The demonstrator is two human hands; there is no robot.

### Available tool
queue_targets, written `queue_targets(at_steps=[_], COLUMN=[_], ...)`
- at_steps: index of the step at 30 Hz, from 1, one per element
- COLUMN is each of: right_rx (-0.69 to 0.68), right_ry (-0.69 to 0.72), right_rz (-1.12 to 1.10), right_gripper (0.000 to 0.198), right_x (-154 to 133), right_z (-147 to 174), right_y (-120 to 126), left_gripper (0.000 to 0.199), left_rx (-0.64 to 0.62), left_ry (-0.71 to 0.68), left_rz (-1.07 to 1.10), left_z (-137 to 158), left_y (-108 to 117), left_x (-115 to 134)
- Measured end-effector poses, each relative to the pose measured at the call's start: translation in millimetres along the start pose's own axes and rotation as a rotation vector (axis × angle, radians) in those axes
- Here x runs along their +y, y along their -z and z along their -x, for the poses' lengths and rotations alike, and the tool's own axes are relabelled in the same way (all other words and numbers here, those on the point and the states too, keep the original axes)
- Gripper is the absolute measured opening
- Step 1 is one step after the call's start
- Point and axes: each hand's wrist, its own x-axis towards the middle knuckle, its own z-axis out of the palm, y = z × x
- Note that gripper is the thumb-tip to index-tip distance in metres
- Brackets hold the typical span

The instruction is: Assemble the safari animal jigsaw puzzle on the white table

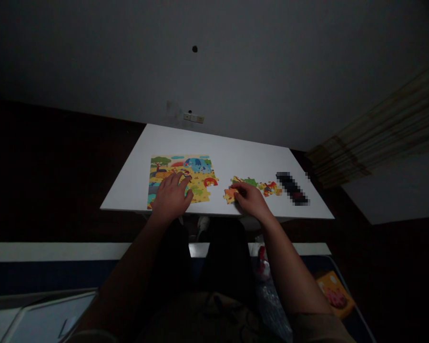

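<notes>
A partly joined jigsaw puzzle [200, 192] with animals and a tree lies on the left half of the white table. Spread across its lower middle, my left hand [172, 195] rests flat with the fingers apart. To the right of the puzzle, my right hand [250, 199] is closed, thumb and fingertips pinching an orange-and-yellow puzzle piece [230, 194] low over the tabletop. Green pieces [250, 182] lie just beyond these fingers. Farther right is a cluster of red-and-yellow pieces [270, 188]. My right fingers partly cover the held piece.
The white table [214, 147] stands close to a grey wall. A dark, pixelated object [292, 188] lies near its right end. Below, beside my legs, are clear plastic wrapping [271, 305] and an orange box [335, 294]. A patterned curtain [375, 124] hangs at right.
</notes>
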Motion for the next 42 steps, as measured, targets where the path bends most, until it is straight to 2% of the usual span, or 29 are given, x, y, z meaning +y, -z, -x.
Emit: queue_targets(at_steps=[6, 12, 19, 22, 27, 31, 36, 42], right_rx=[0.099, 0.191, 0.204, 0.195, 0.139, 0.081, -0.031, -0.073], right_ry=[-0.06, -0.031, -0.038, -0.04, -0.037, 0.011, 0.049, 0.124], right_rz=[0.122, 0.245, 0.285, 0.28, 0.301, 0.262, 0.247, 0.293], right_gripper=[0.029, 0.03, 0.034, 0.032, 0.044, 0.036, 0.041, 0.036], right_x=[14.3, 18.5, 32.6, 31.3, 21.3, 18.1, 18.2, 23.7], right_z=[12.1, -6.4, -21.0, -21.4, -29.5, -44.2, -59.0, -63.6], right_y=[14.2, 22.2, 27.6, 26.4, 20.5, 16.7, 12.5, 15.8], left_gripper=[0.046, 0.047, 0.046, 0.046, 0.047, 0.046, 0.046, 0.045], left_rx=[-0.033, -0.04, -0.021, -0.03, -0.034, -0.029, -0.025, -0.056], left_ry=[0.019, 0.01, 0.001, 0.008, 0.017, 0.015, 0.02, 0.031], left_rz=[0.0, -0.009, -0.032, -0.031, -0.037, -0.068, -0.052, -0.049], left_z=[-1.7, -1.9, -1.9, -2.3, -3.2, -3.5, -3.9, -4.5], left_y=[1.7, 1.1, 0.8, 0.7, 0.8, 1.2, 0.7, 2.7], left_x=[2.4, 1.6, 1.5, 1.9, 2.7, 2.7, 1.3, 2.2])
